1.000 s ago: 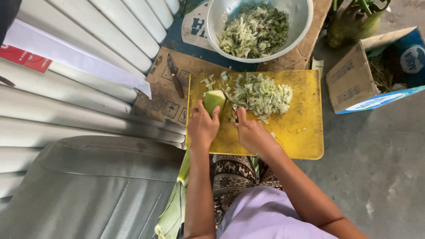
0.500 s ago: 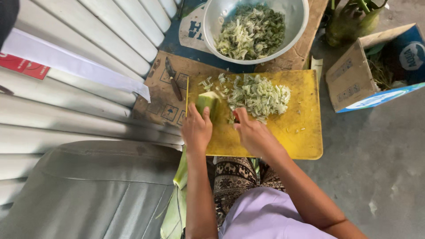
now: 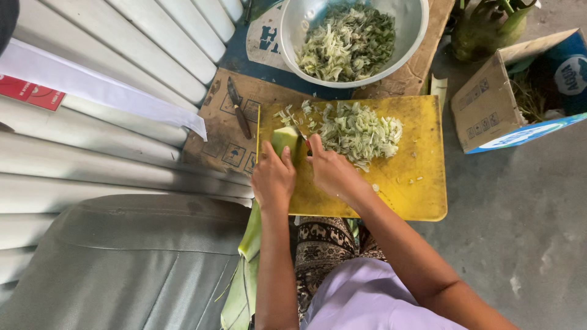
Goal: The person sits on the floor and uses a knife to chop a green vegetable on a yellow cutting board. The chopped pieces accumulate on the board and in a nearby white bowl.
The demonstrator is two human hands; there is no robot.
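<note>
On a yellow cutting board [image 3: 409,183] my left hand [image 3: 273,177] presses down on a pale green vegetable chunk [image 3: 284,138] at the board's left end. My right hand [image 3: 333,173] is closed around a knife whose blade [image 3: 302,137] meets the chunk just to its right; the handle is hidden in my fist. A heap of chopped pale green shreds [image 3: 358,129] lies on the board beyond my right hand. A metal bowl [image 3: 403,46] holding more chopped greens stands behind the board.
A second small knife [image 3: 239,108] lies on flattened cardboard [image 3: 217,140] left of the board. An open cardboard box [image 3: 489,104] with greens stands at the right. White slats [image 3: 104,159] and a grey cushion [image 3: 122,263] lie to the left. Concrete floor [image 3: 526,232] is on the right.
The green chunk has got shorter and the pile of shreds has grown. Both hands stay at the board's left end; the view has shifted slightly.
</note>
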